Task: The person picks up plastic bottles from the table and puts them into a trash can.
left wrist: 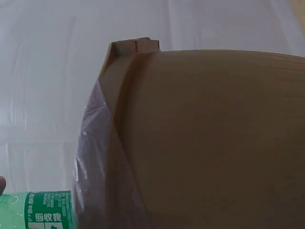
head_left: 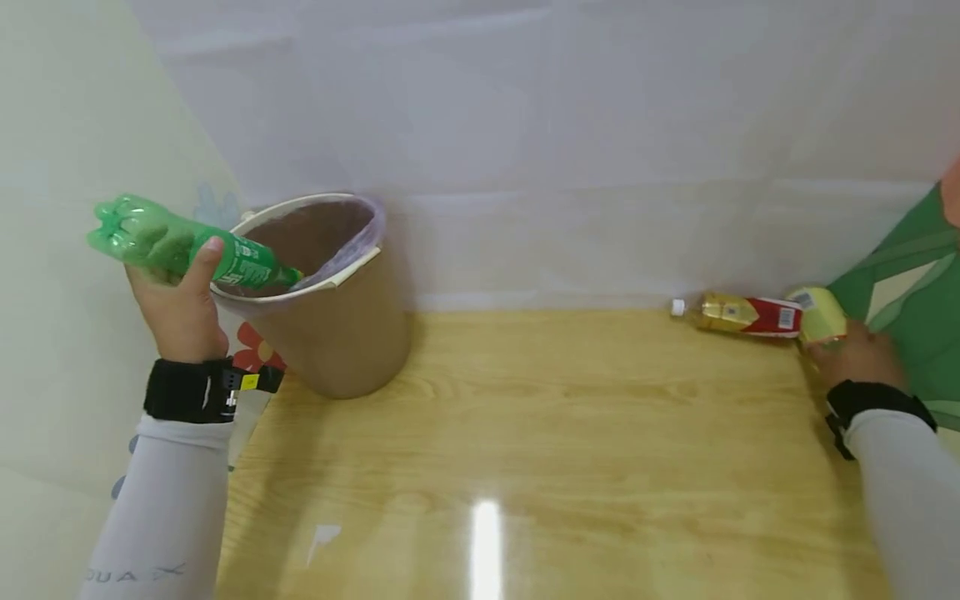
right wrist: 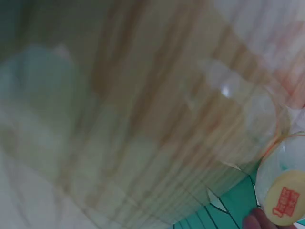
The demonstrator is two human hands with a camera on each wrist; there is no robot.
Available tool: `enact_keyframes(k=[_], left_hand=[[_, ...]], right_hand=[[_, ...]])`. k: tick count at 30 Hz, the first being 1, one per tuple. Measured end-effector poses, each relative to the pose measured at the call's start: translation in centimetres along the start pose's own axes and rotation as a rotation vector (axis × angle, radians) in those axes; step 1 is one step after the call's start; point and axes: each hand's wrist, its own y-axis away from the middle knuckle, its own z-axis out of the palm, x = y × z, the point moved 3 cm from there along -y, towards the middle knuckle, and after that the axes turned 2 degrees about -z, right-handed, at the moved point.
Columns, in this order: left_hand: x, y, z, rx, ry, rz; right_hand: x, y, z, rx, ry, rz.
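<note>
Up on the left, the left hand (head_left: 180,312) holds a green bottle (head_left: 168,242) on its side, with the thumb over the label. The bottle's bottom end sticks out to the left, past the bin (head_left: 337,350). Its neck tips down a little and points into the bin's mouth. Across the table, the right hand (head_left: 862,358) is at the far right corner, with its fingers at a yellow tub (head_left: 821,312). The fingers are partly hidden, so one cannot tell if they are wrapped around it. In the right wrist view, fingertips show right by the tub's round yellow end, which has red marks on it.

Next to the tub, a red and gold bottle (head_left: 750,317) lies along the table's far edge. Its bottom end is up against the tub, and its white cap (head_left: 678,307) points left. The bin stands at the far left corner of the table (head_left: 562,417), with a thin bag (head_left: 356,250) over its rim. Behind the far edge is a white sheet (head_left: 480,125). A green picture (head_left: 926,308) is by the right edge.
</note>
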Motion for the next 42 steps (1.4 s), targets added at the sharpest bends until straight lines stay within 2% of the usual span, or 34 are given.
enact_keyframes(k=[4,8,12,14,18,20,22,24,28,33,35,39,42], left_hand=[[-0.6,0.2,0.0,-0.014,-0.094,-0.026],[-0.5,0.4,0.3,-0.044,-0.107,-0.052],[0.0,0.9,0.9,-0.072,-0.135,-0.051],[0.3,1.3,1.3,-0.077,-0.160,-0.024],[0.4,2.5,2.2,-0.115,-0.163,0.088],[0.3,3.4,2.8,-0.158,-0.137,0.144],[0.1,4.3,3.6,-0.218,-0.081,0.181],[-0.4,5.3,4.4,-0.291,-0.072,0.200],[-2.3,7.6,5.9,-0.433,-0.104,0.150],[-5.5,10.2,7.1,-0.537,-0.163,0.007],[-6.9,11.6,7.7,-0.600,-0.183,-0.059],[-9.8,14.8,8.8,-0.769,-0.248,-0.165],[-11.6,17.2,9.5,-0.874,-0.282,-0.231]], right_hand=[[0.3,0.2,-0.2,-0.014,-0.036,-0.018],[0.4,0.0,-0.2,-0.026,-0.085,-0.005],[0.2,0.4,-0.1,-0.025,-0.138,0.031],[0.0,0.8,-0.3,-0.015,-0.161,0.024],[-1.0,1.7,-0.8,0.018,-0.217,-0.015],[-1.9,2.2,-1.1,0.027,-0.245,-0.039],[-3.2,2.8,-1.3,0.034,-0.281,-0.068],[-4.8,3.5,-1.4,0.031,-0.335,-0.100],[-9.0,5.8,-1.2,0.036,-0.455,-0.218],[-15.7,10.3,-0.3,-0.004,-0.545,-0.347],[-18.4,12.3,0.0,-0.026,-0.583,-0.403],[-22.7,15.7,0.4,-0.116,-0.663,-0.485],[-25.2,17.6,0.8,-0.190,-0.712,-0.499]])
